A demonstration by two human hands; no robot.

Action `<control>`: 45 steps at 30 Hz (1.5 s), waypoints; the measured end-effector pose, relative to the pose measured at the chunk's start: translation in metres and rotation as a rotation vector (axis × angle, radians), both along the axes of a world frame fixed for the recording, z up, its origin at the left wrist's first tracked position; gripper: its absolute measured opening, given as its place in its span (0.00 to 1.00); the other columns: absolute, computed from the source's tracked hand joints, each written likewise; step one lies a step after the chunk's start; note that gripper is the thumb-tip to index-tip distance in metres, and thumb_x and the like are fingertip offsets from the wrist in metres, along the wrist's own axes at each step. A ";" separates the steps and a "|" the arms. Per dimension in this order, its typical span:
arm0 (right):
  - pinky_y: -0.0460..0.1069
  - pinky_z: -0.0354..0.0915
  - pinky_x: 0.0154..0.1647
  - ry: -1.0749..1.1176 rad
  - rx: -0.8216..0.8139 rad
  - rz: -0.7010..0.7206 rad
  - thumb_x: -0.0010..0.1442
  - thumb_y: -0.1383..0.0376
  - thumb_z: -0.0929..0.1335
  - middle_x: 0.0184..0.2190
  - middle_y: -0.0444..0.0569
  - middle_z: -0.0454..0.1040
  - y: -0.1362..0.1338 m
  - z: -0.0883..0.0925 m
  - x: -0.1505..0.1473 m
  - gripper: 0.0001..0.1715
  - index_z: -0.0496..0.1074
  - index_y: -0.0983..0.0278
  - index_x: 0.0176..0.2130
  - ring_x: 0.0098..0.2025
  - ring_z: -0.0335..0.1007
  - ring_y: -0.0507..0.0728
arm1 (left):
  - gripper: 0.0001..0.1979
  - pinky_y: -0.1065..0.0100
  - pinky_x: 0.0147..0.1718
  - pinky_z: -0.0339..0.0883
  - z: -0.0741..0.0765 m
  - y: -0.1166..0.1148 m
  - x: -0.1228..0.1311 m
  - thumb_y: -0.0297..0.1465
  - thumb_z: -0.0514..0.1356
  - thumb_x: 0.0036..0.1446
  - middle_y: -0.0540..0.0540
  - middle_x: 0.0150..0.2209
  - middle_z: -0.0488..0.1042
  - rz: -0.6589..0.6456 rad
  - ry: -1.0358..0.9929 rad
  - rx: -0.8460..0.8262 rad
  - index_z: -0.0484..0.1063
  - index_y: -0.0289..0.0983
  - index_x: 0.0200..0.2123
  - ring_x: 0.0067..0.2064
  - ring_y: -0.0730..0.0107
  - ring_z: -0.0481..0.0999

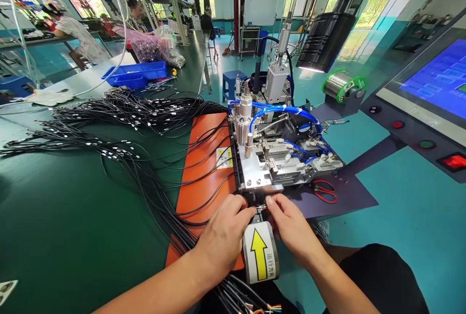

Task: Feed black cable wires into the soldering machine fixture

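My left hand [227, 226] is closed at the front edge of the machine [271, 166], its fingers pinched on a black cable that is mostly hidden by them. Thin coloured wires [261, 206] show in the gap between my hands. My right hand [289, 222] pinches at these wires with thumb and forefinger. Just below stands a rounded metal guard [274, 251] with a yellow arrow label. More black cables [204, 205] cross the orange plate [206, 137] left of the machine. A bundle with stripped coloured ends [255, 308] hangs below my left forearm.
Large heaps of black cables [145, 110] lie on the green mat [73, 217]. Red-handled scissors [325, 191] rest right of the machine. A solder spool [342, 85], a black lamp-like tube [325, 40] and a control screen [437, 81] stand to the right. Two people sit at far left.
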State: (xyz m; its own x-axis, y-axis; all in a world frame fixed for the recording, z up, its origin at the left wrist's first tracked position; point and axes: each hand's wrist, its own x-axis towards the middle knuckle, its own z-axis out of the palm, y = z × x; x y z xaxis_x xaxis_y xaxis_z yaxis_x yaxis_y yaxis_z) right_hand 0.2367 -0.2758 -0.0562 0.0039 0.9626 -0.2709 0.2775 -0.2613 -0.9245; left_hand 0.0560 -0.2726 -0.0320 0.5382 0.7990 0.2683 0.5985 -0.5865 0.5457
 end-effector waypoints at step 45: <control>0.48 0.62 0.28 -0.021 0.554 0.098 0.68 0.63 0.63 0.27 0.46 0.67 -0.050 0.027 -0.013 0.10 0.68 0.60 0.33 0.27 0.64 0.54 | 0.15 0.64 0.46 0.68 0.092 0.085 -0.089 0.37 0.54 0.65 0.46 0.45 0.76 0.425 0.198 0.030 0.77 0.40 0.46 0.45 0.62 0.75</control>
